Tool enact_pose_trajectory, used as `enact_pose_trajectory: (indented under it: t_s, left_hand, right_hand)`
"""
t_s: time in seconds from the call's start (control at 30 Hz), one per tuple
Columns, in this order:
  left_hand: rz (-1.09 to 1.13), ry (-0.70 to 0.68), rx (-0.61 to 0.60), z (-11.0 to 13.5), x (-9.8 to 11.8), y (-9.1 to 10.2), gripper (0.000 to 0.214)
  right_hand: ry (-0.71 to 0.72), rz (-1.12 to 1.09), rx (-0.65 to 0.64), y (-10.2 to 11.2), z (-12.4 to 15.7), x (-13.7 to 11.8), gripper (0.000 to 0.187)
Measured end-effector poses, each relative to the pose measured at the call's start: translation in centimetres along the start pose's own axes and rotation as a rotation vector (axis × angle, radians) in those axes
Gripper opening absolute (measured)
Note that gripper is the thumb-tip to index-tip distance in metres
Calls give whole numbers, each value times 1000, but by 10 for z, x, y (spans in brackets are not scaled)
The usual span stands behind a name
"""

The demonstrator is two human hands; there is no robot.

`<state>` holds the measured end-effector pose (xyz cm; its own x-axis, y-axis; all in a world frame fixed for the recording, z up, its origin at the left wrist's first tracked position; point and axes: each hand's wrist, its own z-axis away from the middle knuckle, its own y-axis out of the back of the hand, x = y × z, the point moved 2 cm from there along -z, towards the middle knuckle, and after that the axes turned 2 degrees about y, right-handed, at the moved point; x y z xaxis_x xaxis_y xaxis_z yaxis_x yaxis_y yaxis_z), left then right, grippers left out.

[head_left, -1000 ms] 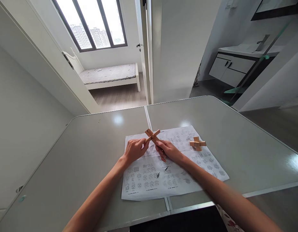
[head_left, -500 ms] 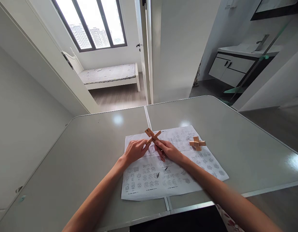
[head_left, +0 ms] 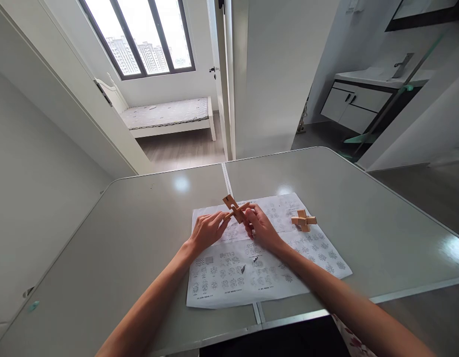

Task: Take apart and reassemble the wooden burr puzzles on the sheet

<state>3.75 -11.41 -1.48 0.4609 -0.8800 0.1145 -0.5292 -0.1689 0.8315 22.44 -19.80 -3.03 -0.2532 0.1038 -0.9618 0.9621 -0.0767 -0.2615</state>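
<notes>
Between my hands, above the upper part of the printed sheet, is a wooden puzzle (head_left: 237,211) made of crossed, notched pieces. My left hand (head_left: 209,229) pinches the end of a piece on its left side. On the other side, my right hand (head_left: 262,229) has its fingers closed around the right end of the crossing pieces. One flat piece slants up to the left and bears a small dark mark. Beneath both hands lies the printed sheet (head_left: 229,267), covered with rows of small line drawings. My fingers partly hide the puzzle's lower side.
A second wooden cross-shaped puzzle (head_left: 304,221) rests at the sheet's right edge. The grey table (head_left: 140,238) has a metal seam down its middle. Past its far edge are a bed (head_left: 170,114), an open door (head_left: 219,79) and a sink cabinet (head_left: 359,101).
My right hand has shifted slightly right and up, its fingers now on the piece's upper right end. The marked piece has turned a little, showing its notch. My left hand stays nearly still.
</notes>
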Motion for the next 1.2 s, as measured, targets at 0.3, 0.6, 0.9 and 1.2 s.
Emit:
enact_pose_trajectory:
  t_s: [0.3,0.6,0.9,1.2]
  left_hand:
    - [27,-17,-46,1,-2,-3,25]
    - [276,65,-135,-3,3,6,97]
    - [428,58,-130,-7,2,12,90]
    - [551,151,-200,-7,0,13,89]
  right_hand:
    - [-34,-95,29,9,-5,1,29]
    - [-10,-96,-83,6,-3,-2,26]
    - [-33,-46,-191,3,-3,-1,34]
    - [-52,-37,-199,1,-2,-5,35]
